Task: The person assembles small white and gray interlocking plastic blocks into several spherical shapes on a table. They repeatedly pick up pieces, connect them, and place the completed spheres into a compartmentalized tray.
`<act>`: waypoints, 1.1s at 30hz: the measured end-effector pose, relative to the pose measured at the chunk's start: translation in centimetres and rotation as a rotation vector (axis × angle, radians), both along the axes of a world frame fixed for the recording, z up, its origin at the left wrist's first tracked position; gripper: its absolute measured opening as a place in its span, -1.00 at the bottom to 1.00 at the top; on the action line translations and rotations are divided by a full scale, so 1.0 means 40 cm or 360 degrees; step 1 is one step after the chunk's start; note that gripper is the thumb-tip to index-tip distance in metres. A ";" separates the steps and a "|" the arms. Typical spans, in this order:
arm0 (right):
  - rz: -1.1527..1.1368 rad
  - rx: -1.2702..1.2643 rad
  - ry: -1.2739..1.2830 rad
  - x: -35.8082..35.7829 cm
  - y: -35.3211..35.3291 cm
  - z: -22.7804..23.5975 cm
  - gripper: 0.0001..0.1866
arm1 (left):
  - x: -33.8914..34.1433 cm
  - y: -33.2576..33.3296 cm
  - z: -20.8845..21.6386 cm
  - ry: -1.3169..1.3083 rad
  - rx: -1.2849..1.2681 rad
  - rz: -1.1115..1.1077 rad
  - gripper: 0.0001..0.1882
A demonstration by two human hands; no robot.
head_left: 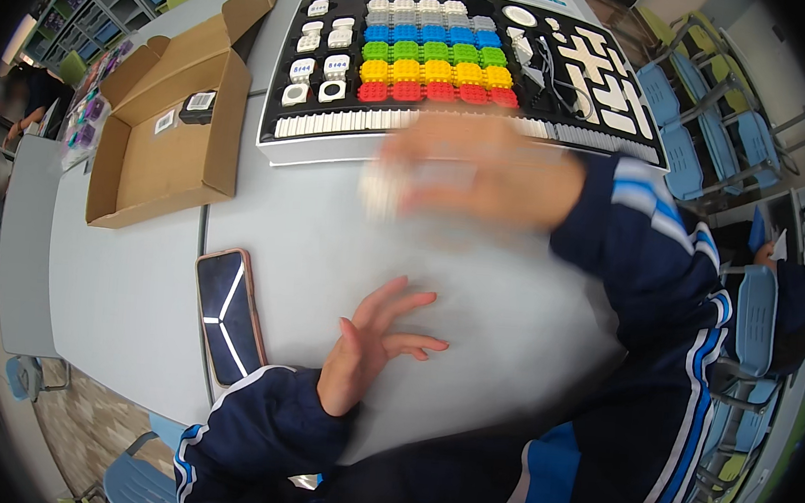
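My right hand (485,168) is blurred by motion above the table, just in front of the building kit tray (273,151). Between its fingers is a white block (380,191), too smeared for its details to show. My left hand (366,348) hovers over the table near its front edge, holding nothing, its fingers apart. Rows of studded bricks fill the tray's middle, among them red bricks (406,91), yellow bricks (436,71) and blue bricks (434,35). Several white cube modules (303,69) sit in the tray's left part.
A phone (230,318) lies to the left of my left hand. Behind it stands an open cardboard box (168,167) with a black part (198,108) inside. White connector pieces (592,68) and a cable fill the tray's right side. Blue chairs (697,114) and other people are around.
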State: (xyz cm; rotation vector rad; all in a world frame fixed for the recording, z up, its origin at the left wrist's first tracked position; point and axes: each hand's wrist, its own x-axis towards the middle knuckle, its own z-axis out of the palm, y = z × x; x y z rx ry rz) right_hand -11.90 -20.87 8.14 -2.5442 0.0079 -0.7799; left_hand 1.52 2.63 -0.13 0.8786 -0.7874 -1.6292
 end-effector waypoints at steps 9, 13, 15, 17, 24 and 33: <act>-0.1358 -0.0195 0.0021 -0.048 -0.630 -0.068 -0.68 | 0.018 -0.022 0.008 0.0015 0.0184 -0.0217 -0.33; -0.1514 -0.0273 0.0064 -0.033 -0.668 -0.115 -0.68 | 0.021 -0.024 0.011 0.0051 0.0237 -0.0226 -0.36; -0.1519 -0.0359 0.0123 -0.047 -0.688 -0.131 -0.67 | 0.020 -0.025 0.011 0.0062 0.0237 -0.0241 -0.38; -0.1461 -0.0414 0.0114 -0.052 -0.686 -0.137 -0.69 | 0.024 -0.023 0.007 0.0098 0.0229 -0.0263 -0.40; -0.1452 -0.0204 0.0244 -0.044 -0.666 -0.124 -0.84 | 0.032 -0.022 -0.002 0.0197 0.0253 -0.0283 -0.45; -0.1624 -0.0225 0.0298 -0.032 -0.654 -0.130 -0.84 | 0.024 -0.025 0.005 0.0108 0.0280 -0.0230 -0.43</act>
